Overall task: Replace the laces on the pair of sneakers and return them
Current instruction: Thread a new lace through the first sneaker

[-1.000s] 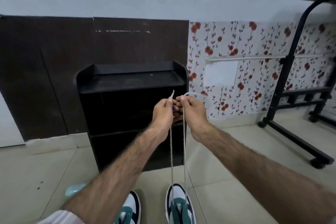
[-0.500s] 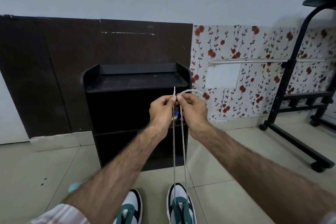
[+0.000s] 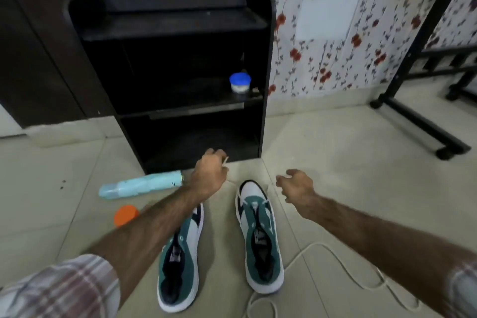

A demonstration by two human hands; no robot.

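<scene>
Pale floor tiles [image 3: 335,162] carry a loose white lace [image 3: 333,253] curling nearest the viewer beside the right sneaker [image 3: 260,235], with the left sneaker [image 3: 180,261] just beside it, partly under the left forearm. Beyond the toes, the left hand [image 3: 209,175] curls its fingers around a thin lace end [image 3: 225,161], while the right hand [image 3: 296,183] hangs with loosely bent fingers; whether it holds the faint strand near it cannot be told. Farther off lie a light blue bottle [image 3: 142,184] and an orange cap [image 3: 126,215], then a black shelf unit [image 3: 265,59] holding a blue-lidded jar [image 3: 240,82].

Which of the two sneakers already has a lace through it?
The right sneaker: a pale lace crosses its front eyelets and runs out to both sides. The left sneaker shows only bare eyelets.
</scene>
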